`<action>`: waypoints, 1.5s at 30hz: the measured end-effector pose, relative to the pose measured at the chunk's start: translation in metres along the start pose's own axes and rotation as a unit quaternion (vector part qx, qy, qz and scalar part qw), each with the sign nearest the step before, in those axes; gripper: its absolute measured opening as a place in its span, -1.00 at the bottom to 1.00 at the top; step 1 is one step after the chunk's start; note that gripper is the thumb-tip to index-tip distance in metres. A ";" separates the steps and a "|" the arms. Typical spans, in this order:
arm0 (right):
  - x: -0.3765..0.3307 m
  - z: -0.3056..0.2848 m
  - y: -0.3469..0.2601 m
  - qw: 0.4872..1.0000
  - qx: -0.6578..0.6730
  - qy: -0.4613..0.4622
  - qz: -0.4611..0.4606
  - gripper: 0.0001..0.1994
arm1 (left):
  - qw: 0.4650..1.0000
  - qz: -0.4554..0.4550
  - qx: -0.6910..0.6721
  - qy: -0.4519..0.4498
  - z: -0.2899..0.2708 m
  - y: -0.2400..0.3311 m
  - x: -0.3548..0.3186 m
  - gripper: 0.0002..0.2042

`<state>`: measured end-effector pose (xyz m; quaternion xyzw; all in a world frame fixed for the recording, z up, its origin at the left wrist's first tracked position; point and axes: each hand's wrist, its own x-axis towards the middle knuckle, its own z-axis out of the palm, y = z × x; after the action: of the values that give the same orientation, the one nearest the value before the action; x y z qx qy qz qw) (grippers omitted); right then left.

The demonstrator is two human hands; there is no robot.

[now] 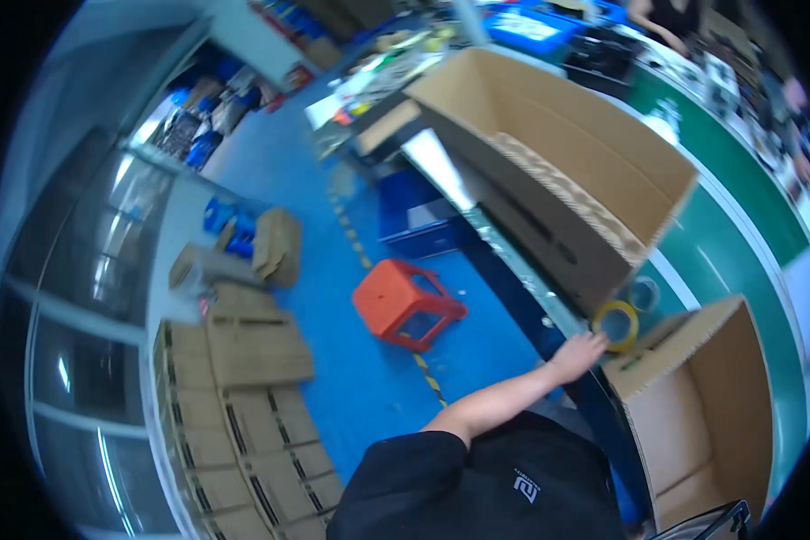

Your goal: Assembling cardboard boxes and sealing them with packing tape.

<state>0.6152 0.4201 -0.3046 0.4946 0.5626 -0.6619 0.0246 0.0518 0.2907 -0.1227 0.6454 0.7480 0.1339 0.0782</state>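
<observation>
My left hand point(578, 356) reaches across from a black sleeve to the bench edge. Its fingertips meet the near rim of a yellow roll of tape point(616, 326). Blur hides whether they grip it. Right behind that roll is a second, paler roll point(643, 294). Beyond them a large, long cardboard box point(549, 216) lies with its open top facing up. Closer to me stands another open cardboard box point(693, 423), with one flap beside the yellow roll. My right hand cannot be made out.
A red plastic stool point(403, 301) stands on the blue floor left of the bench, near a blue bin point(414, 216). Stacked cartons point(252, 423) line the left side. A green work surface point(765, 333) runs along the right. A black-framed object point(733, 517) shows at lower right. Another person point(670, 22) is at far right.
</observation>
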 end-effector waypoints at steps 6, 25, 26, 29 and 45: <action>0.053 0.177 -0.084 0.985 -0.099 -0.137 -0.014 -0.61 | 0.991 -0.107 -0.046 0.069 0.004 0.014 -0.042 -0.44; 0.043 0.323 -0.149 0.928 -0.320 -0.173 0.080 -0.84 | 0.394 -0.767 -0.501 0.076 0.160 0.014 -0.673 -0.72; 0.036 0.354 -0.165 0.913 -0.350 -0.192 0.081 -0.84 | 0.360 -0.774 -0.511 0.101 0.161 0.020 -0.687 -0.72; 0.025 0.440 -0.222 0.915 -0.345 -0.206 0.039 -0.79 | 0.293 -0.774 -0.535 0.170 0.146 0.025 -0.721 -0.76; 0.001 0.572 -0.421 0.849 -0.468 -0.002 -0.245 -0.72 | 0.330 -0.701 -0.604 0.185 0.121 -0.118 -0.751 -0.70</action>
<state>0.0082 0.1345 -0.0723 0.2690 0.9088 -0.3054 0.0915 0.0911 -0.4534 -0.3152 -0.3832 0.6332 0.5609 0.3710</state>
